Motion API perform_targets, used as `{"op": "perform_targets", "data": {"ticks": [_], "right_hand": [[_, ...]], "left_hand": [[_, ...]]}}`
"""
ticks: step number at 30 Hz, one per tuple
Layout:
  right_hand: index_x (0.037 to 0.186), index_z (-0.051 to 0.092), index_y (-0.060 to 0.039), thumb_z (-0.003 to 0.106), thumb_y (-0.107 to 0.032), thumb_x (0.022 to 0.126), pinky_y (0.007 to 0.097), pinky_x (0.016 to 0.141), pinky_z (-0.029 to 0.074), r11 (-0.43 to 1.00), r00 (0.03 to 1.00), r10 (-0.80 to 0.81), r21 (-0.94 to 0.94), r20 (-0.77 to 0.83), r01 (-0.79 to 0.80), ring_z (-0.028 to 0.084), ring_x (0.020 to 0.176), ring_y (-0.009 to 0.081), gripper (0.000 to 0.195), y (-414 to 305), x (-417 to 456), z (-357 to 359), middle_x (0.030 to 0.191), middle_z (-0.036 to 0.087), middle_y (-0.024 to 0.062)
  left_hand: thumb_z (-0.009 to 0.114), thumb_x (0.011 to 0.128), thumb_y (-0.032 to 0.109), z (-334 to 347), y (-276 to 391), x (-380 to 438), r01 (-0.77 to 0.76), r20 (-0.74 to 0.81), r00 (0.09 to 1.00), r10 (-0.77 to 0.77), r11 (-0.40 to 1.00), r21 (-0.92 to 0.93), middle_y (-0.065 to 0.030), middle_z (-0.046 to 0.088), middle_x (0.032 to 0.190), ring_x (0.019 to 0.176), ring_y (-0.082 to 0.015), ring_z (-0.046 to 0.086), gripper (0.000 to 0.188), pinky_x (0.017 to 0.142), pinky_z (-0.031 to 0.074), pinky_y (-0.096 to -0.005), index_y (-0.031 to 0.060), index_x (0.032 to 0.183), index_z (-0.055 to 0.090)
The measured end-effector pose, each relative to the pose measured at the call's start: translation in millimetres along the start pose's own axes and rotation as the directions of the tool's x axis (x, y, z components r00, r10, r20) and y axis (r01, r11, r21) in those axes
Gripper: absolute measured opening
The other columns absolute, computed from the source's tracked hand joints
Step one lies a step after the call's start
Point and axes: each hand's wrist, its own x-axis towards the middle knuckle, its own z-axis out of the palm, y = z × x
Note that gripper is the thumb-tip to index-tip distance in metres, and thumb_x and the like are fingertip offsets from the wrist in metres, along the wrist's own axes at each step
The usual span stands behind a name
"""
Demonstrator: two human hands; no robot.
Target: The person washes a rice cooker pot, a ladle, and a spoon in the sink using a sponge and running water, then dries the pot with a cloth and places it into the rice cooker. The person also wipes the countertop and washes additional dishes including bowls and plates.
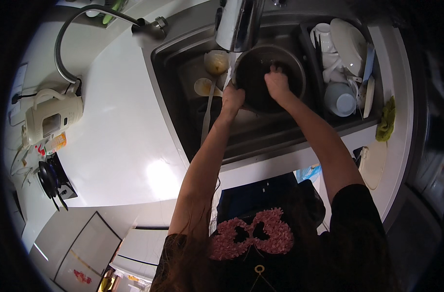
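A dark round pan [254, 98] sits in the dark sink [243, 140], tilted slightly. My left hand [233, 98] grips its left rim. Inside the pan, the fingers of my right hand [277, 82] are curled against the inner wall; whether they hold anything is hidden in the dark. The metal faucet [240, 27] reaches over the pan's far rim, and a pale stream of water [230, 69] seems to fall beside its left edge. Left of the pan lie a long-handled ladle [217, 62] and a pale spoon [203, 87], both with brownish residue.
A draining basket at the right holds white plates [347, 45], a light bowl [340, 99] and other dishes. A green cloth [386, 120] hangs on the counter edge beside it. At left, a cream-coloured appliance [54, 115] and a flexible metal hose [59, 47] stand along the white counter [123, 124].
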Motion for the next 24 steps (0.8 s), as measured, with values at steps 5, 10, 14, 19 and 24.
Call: {"op": "perform_targets", "data": {"ticks": [5,10,14,19,24], "right_hand": [[0.082,0.067,-0.0026,0.058,-0.008,0.075,0.0419,0.071,0.054,0.933,0.988,-0.149,0.338,0.047,0.125,0.058,0.091,0.035,0.012,-35.7,2.0,-0.4,0.105,0.056,0.0199],[0.078,0.068,-0.0057,0.059,-0.006,0.072,0.0395,0.066,0.053,0.996,0.996,0.0,0.092,-0.091,0.008,0.062,0.084,0.0312,0.011,-15.2,26.3,-6.8,0.091,0.062,0.0151],[0.083,0.068,-0.0035,0.064,-0.011,0.068,0.0429,0.075,0.052,0.947,0.982,-0.012,0.318,0.189,-0.05,0.062,0.089,0.0349,0.018,-8.8,2.1,6.1,0.089,0.064,0.0183],[0.087,0.065,0.0002,0.065,-0.015,0.072,0.0389,0.072,0.05,0.564,0.962,0.22,0.784,0.16,-0.26,0.065,0.081,0.0318,0.022,-34.4,31.1,20.4,0.085,0.066,0.018],[0.098,0.064,-0.0024,0.066,-0.025,0.077,0.0365,0.084,0.047,0.069,0.962,0.122,0.965,0.244,-0.253,0.06,0.097,0.0332,0.031,-36.5,30.4,13.0,0.102,0.064,0.0177]], "left_hand": [[0.051,0.071,0.01,8.9,-16.1,-2.4,0.04,0.019,0.999,-0.037,0.987,-0.153,-0.0259,0.059,0.111,0.107,-0.0397,0.056,0.057,0.092,0.043,-0.0414,0.0038,0.127,0.047],[0.05,0.072,0.004,4.8,-2.7,-26.0,0.157,0.069,0.987,-0.142,0.939,-0.305,-0.0207,0.059,0.109,0.1,-0.0341,0.06,0.055,0.075,0.054,-0.0405,0.006,0.127,0.047],[0.047,0.073,0.0,7.8,9.2,-31.6,0.199,0.114,0.979,-0.166,0.888,-0.414,-0.0155,0.057,0.108,0.093,-0.0324,0.061,0.055,0.059,0.059,-0.0419,0.0067,0.127,0.045],[0.05,0.074,0.0,11.0,12.4,-41.0,0.056,0.07,0.997,-0.024,0.863,-0.503,-0.0155,0.058,0.092,0.075,-0.0307,0.062,0.044,0.051,0.059,-0.0455,0.0031,0.117,0.047],[0.049,0.072,-0.004,-0.5,20.0,-39.1,0.213,0.176,0.973,-0.152,0.888,-0.407,-0.0169,0.058,0.097,0.075,-0.0334,0.064,0.044,0.054,0.059,-0.0467,0.0012,0.115,0.048]]}}
